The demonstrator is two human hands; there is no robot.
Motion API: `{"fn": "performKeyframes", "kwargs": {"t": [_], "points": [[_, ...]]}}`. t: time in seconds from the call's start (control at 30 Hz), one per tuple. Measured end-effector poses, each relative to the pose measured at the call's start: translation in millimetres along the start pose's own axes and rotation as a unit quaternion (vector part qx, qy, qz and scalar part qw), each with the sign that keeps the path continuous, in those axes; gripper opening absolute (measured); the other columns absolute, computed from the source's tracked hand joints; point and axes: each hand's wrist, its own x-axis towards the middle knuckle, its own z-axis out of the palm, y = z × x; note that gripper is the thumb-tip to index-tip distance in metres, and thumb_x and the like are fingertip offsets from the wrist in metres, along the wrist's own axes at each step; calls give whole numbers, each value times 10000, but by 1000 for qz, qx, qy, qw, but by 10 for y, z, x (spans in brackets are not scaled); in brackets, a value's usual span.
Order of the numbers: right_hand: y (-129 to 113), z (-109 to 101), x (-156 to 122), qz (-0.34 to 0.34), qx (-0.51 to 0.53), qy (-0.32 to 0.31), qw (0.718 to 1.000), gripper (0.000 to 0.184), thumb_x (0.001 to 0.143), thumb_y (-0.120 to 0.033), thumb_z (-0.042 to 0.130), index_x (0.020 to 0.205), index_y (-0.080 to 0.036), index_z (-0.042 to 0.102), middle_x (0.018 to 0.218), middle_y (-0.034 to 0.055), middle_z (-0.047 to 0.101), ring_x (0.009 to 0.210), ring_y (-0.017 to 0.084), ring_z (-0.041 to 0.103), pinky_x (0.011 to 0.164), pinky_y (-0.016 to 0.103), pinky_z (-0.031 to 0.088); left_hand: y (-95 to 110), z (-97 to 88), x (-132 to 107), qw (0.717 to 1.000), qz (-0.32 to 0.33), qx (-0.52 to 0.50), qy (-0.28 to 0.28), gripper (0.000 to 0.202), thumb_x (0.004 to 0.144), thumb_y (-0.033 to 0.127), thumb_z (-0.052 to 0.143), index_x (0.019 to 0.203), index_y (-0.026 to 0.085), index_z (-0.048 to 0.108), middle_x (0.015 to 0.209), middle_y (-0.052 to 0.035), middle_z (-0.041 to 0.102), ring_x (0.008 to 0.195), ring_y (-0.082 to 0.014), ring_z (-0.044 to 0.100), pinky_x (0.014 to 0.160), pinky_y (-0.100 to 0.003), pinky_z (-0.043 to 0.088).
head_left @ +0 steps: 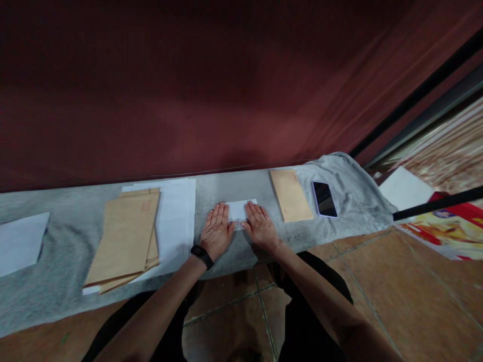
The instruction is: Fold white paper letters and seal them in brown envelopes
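A small piece of white paper (237, 210), seemingly folded, lies on the grey cloth in front of me. My left hand (218, 229) rests flat on its left side, fingers stretched out and pointing away from me. On the right side lies my right hand (261, 226), also flat with straight fingers. Both thumbs point inward near the paper's lower edge, and the palms hide its two ends. To the right of my right hand is a brown envelope (291, 195). Left of my left hand are white sheets (177, 216), partly covered by a stack of brown envelopes (126, 236).
The grey cloth (75, 261) covers a long narrow surface against a dark red wall (211, 100). A phone (324, 199) lies towards its right end. More white paper (22, 242) is at the far left. A colourful box (453, 229) sits on the tiled floor (415, 291) at right.
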Motion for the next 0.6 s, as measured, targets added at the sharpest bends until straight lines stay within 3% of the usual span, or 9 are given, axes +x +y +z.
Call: {"fn": "performKeyframes", "kwargs": {"t": [0.4, 0.6], "points": [[87, 1, -33, 39, 1, 16, 999, 623, 1058, -432, 390, 1548, -49, 355, 1586, 208, 397, 1486, 307, 363, 1208, 506, 321, -99, -9, -12, 999, -27, 9, 18, 668, 1009, 428, 314, 1573, 71, 308, 1609, -191, 357, 1521, -305, 293, 1229, -523, 273], [110, -9, -49, 62, 0, 15, 998, 604, 1054, -393, 395, 1531, -23, 378, 1584, 221, 396, 1485, 330, 358, 1203, 517, 320, -116, -25, -7, 998, -49, 27, 25, 663, 1012, 418, 308, 1543, 22, 346, 1607, -211, 352, 1528, -319, 271, 1243, -526, 237]]}}
